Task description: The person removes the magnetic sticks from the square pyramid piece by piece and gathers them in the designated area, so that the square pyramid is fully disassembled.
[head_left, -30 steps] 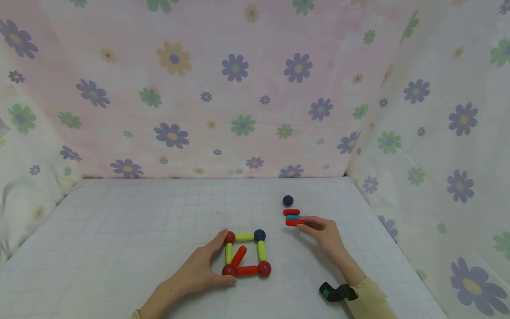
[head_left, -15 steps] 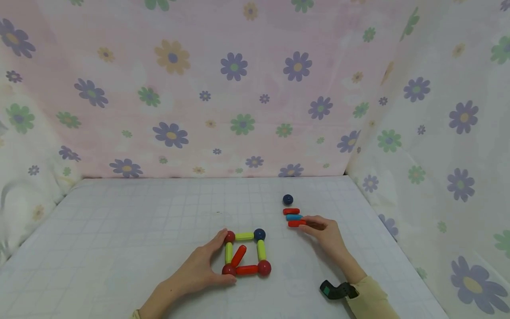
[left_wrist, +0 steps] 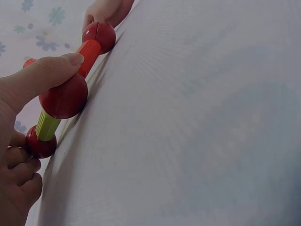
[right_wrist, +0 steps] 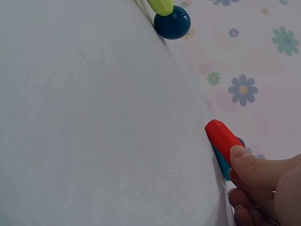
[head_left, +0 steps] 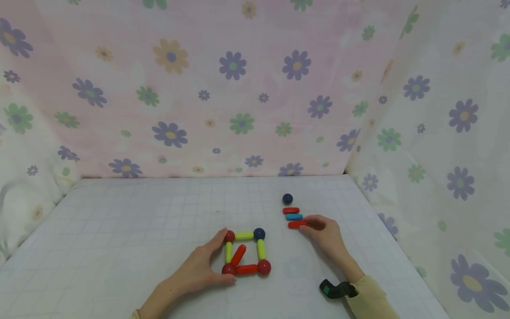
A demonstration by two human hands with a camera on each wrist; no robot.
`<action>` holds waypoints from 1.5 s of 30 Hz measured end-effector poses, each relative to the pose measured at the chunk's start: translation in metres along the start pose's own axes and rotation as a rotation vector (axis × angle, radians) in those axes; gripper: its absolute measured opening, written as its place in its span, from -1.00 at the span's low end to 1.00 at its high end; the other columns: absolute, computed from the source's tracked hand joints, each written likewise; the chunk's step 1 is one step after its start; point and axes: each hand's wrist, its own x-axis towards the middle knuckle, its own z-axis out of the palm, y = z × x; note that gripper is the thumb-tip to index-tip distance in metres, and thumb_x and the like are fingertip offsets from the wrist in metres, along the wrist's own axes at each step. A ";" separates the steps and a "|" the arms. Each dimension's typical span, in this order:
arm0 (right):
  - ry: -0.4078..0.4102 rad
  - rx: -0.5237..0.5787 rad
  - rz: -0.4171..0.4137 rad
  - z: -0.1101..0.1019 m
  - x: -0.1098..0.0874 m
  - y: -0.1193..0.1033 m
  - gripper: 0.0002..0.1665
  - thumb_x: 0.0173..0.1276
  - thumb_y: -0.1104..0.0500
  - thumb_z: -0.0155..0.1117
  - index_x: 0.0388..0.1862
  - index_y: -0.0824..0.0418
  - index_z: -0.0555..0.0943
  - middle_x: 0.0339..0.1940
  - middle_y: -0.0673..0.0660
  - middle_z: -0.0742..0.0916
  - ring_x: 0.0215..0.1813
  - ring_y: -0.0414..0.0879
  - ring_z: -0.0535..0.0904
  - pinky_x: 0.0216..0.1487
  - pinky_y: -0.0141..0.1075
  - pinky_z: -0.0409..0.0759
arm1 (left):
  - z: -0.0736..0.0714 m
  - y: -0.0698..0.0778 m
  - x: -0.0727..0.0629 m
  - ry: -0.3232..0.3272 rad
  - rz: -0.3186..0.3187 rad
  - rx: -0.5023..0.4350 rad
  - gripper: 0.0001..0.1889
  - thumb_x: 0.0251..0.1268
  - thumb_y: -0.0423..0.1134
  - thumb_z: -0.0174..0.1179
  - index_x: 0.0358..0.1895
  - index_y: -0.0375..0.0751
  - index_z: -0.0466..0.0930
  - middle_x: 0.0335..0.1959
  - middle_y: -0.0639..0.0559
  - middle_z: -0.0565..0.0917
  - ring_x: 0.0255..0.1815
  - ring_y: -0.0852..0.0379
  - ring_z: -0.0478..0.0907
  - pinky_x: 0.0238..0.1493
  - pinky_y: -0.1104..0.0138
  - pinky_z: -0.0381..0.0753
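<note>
A square of magnetic rods and balls lies on the table. Yellow-green rods (head_left: pixel 245 236) form three of its sides and a red rod (head_left: pixel 247 269) the near one. Red balls (head_left: pixel 264 267) sit at three corners, a dark blue ball (head_left: pixel 259 233) at the far right one. Another red rod (head_left: pixel 238 255) slants inward from the near-left ball. My left hand (head_left: pixel 199 266) holds the left side, thumb at the near-left ball and fingers at the far-left ball (left_wrist: pixel 41 143). Between thumb and fingers, my right hand (head_left: pixel 326 232) pinches a loose red magnetic rod (right_wrist: pixel 221 137) by its right end.
Just beyond the pinched rod lie a blue rod (head_left: pixel 294 217), a red rod (head_left: pixel 291 210) and a dark blue ball (head_left: pixel 287 199). A black strap-like device (head_left: pixel 338 290) is at the right wrist. Flowered cloth (head_left: pixel 239 110) hangs behind the white table (head_left: pixel 139 212).
My right hand has drawn the pinched red rod slightly toward me and to the right, opening a gap from the blue rod. The left hand and the square stay put.
</note>
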 end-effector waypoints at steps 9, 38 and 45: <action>0.046 -0.057 -0.035 0.002 0.001 0.007 -0.61 0.24 0.02 0.51 0.01 0.10 0.74 -0.03 0.06 0.78 0.04 -0.06 0.62 0.06 -0.33 0.59 | 0.001 -0.001 0.000 0.004 0.005 0.004 0.20 -0.09 0.27 0.50 0.61 -0.05 0.03 0.61 0.09 0.14 0.60 -0.03 0.11 0.45 -0.10 0.29; 0.084 -0.055 -0.145 0.005 0.001 0.010 -0.74 0.24 0.20 0.49 -0.07 0.13 0.77 -0.12 0.06 0.79 -0.04 -0.06 0.66 -0.06 -0.47 0.60 | 0.001 -0.002 0.001 0.004 -0.015 -0.004 0.20 -0.10 0.26 0.51 0.61 -0.01 0.03 0.61 0.10 0.14 0.60 -0.04 0.12 0.44 -0.12 0.31; 0.081 -0.058 -0.140 0.004 0.001 0.009 -0.73 0.27 0.20 0.47 -0.04 0.14 0.77 -0.10 0.07 0.80 0.00 -0.02 0.67 -0.01 -0.43 0.60 | 0.001 -0.002 0.001 0.004 -0.015 0.004 0.21 -0.11 0.27 0.51 0.61 -0.03 0.02 0.61 0.08 0.14 0.60 -0.04 0.12 0.44 -0.11 0.31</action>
